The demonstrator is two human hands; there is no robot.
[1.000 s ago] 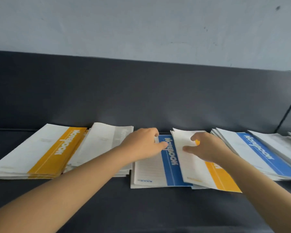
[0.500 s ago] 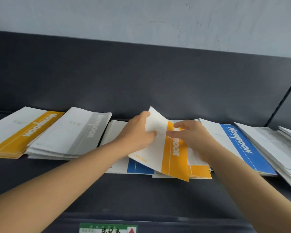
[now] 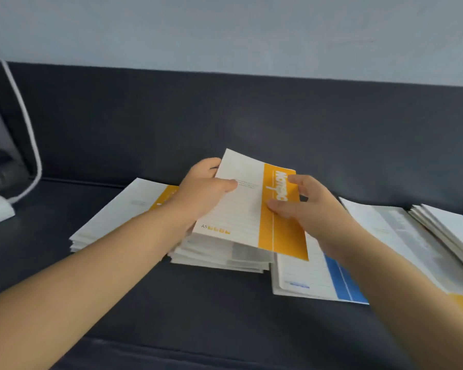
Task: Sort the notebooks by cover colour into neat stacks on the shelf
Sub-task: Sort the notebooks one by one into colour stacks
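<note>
left hand (image 3: 201,193) and right hand (image 3: 310,209) pinch the yellow notebook (image 3: 246,209); hold it flat, land it on the yellow stack (image 3: 123,214) at 9 o'clock, square edges.

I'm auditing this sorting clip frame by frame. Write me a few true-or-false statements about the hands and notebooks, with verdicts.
1. Both the left hand and the right hand hold the yellow-banded notebook. True.
2. That notebook lies flat on the shelf. False: it is held tilted above the grey-banded stack.
3. A blue-banded notebook lies just right of the grey-banded stack. True.
4. The leftmost stack shows a blue band on top. False: its top cover has a yellow band.
</note>
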